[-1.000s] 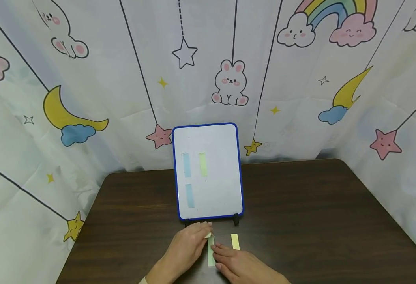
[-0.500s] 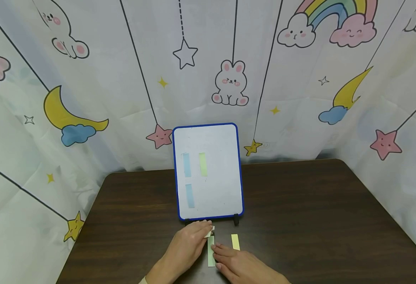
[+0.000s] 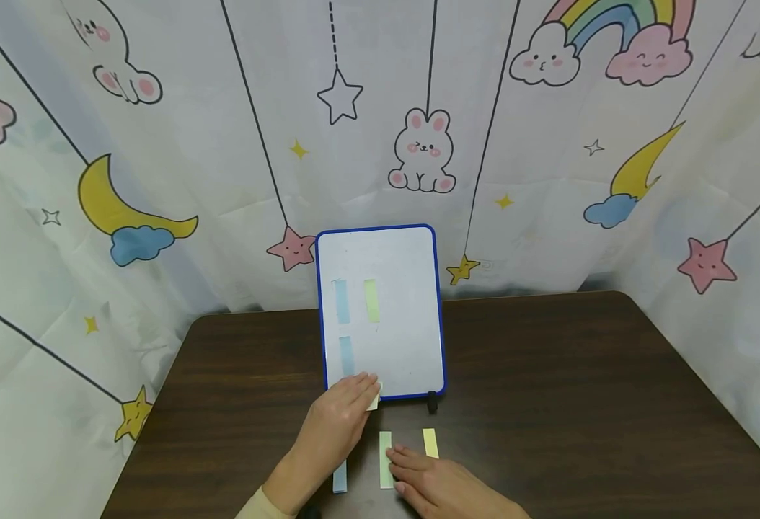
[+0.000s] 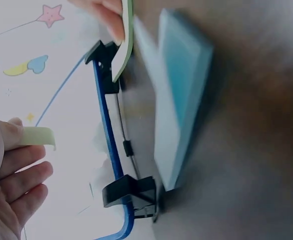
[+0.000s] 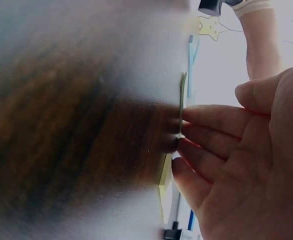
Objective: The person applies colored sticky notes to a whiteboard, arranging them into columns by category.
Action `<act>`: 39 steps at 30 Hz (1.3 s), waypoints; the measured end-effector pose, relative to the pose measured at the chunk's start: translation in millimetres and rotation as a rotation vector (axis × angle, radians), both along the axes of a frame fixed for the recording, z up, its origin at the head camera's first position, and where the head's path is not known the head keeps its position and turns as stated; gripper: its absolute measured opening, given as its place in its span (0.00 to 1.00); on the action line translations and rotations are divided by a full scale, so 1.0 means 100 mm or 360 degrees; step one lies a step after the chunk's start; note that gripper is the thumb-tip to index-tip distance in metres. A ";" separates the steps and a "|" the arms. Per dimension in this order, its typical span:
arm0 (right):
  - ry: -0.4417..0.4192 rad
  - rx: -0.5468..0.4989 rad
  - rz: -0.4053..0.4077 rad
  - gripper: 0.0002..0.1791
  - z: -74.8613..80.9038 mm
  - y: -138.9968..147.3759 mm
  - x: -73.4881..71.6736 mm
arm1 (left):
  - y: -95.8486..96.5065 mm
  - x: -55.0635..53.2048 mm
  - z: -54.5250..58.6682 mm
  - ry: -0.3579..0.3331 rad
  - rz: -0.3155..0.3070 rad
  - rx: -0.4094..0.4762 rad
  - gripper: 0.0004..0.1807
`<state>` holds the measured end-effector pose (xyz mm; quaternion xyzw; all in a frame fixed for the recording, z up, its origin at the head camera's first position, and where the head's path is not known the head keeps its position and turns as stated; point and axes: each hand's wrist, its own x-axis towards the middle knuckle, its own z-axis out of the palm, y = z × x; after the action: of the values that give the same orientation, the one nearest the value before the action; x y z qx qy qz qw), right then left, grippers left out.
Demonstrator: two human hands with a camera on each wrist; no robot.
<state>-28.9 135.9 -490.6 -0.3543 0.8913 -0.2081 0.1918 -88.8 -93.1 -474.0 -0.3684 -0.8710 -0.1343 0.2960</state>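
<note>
My left hand (image 3: 331, 422) pinches a pale green sticky note strip (image 4: 36, 136) between thumb and forefinger, the strip's free end bent over. It is in front of the lower left of a blue-framed whiteboard (image 3: 406, 310). On the table lies a pad of green sticky notes (image 3: 385, 461); the straight fingers of my right hand (image 3: 441, 484) touch its right side. A yellow sticky note pad (image 3: 430, 442) is partly covered by that hand. Beneath my left forearm lies a blue sticky note pad (image 3: 339, 478), its top sheets lifted in the left wrist view.
Two blue strips, an upper (image 3: 342, 301) and a lower (image 3: 346, 355), are stuck on the board's left side. One green strip (image 3: 371, 300) sits right of the upper one. Black stand clips (image 3: 432, 402) hold the board's bottom edge. A patterned curtain (image 3: 523, 238) hangs behind the table.
My left hand has moved up and slightly left, from the green pad toward the board, carrying the green strip. The blue pad has come into sight. My right hand has stayed in place.
</note>
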 end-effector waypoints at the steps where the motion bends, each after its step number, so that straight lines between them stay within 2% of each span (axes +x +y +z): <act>1: 0.0011 -0.0003 0.0010 0.31 0.00 0.00 0.00 | 0.01 -0.02 0.01 0.0025 0.0009 -0.0012 0.24; 4: 0.0026 -0.0012 0.0028 0.31 0.00 -0.01 -0.01 | 0.03 -0.09 0.05 0.0091 0.0030 -0.0032 0.23; 10: -0.0088 0.0008 -0.0002 0.30 0.00 0.01 -0.01 | 0.05 -0.23 0.07 0.0222 0.0033 -0.0018 0.20; 13: -0.0089 0.0013 -0.0003 0.31 0.00 0.01 -0.01 | 0.06 -0.27 0.07 0.0260 0.0041 -0.0016 0.18; 23: 0.0011 -0.0022 0.0024 0.33 -0.03 0.02 -0.01 | 0.08 -0.38 0.08 0.0272 0.0087 -0.0034 0.22; 32: 0.0052 -0.0028 0.0033 0.32 -0.03 0.02 -0.01 | 0.13 -0.49 0.05 0.0288 0.0125 0.0000 0.15; 39: -0.0034 0.0008 0.0000 0.32 0.02 0.02 0.00 | 0.14 -0.56 0.00 0.0319 0.0148 0.0031 0.15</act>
<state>-28.6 137.4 -488.9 -0.3517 0.8897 -0.2095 0.2023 -144.4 -79.6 -473.7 -0.3362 -0.8518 -0.0914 0.3912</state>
